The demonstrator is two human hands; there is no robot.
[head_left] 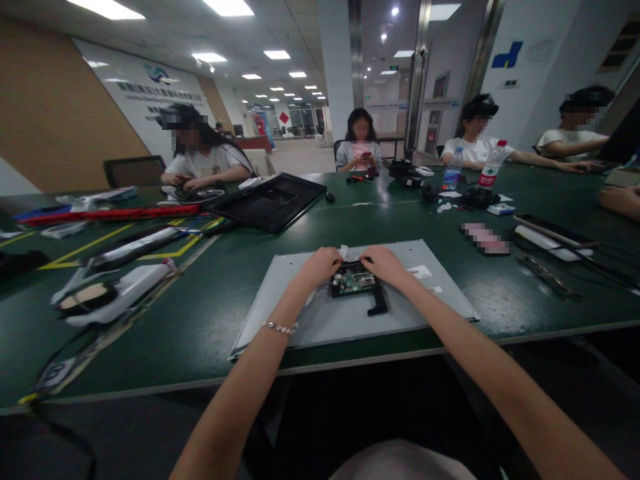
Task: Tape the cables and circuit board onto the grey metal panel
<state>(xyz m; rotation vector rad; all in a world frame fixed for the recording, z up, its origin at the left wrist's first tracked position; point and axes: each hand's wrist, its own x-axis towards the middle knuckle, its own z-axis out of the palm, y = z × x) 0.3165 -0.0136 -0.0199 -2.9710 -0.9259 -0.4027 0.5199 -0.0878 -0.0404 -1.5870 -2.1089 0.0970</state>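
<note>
Black-framed green circuit board [354, 283] lies on a flat grey metal panel [340, 323]; left hand [321, 265] and right hand [384, 263] pinch its frame's far corners (fingers bent inward); beyond lies a rectangular black plastic shell [267, 203].

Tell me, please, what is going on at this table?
A person has their left hand and right hand at the far corners of a black frame with a circuit board. It lies on a grey panel on the table. Their exact hold is too small to make out.
</note>
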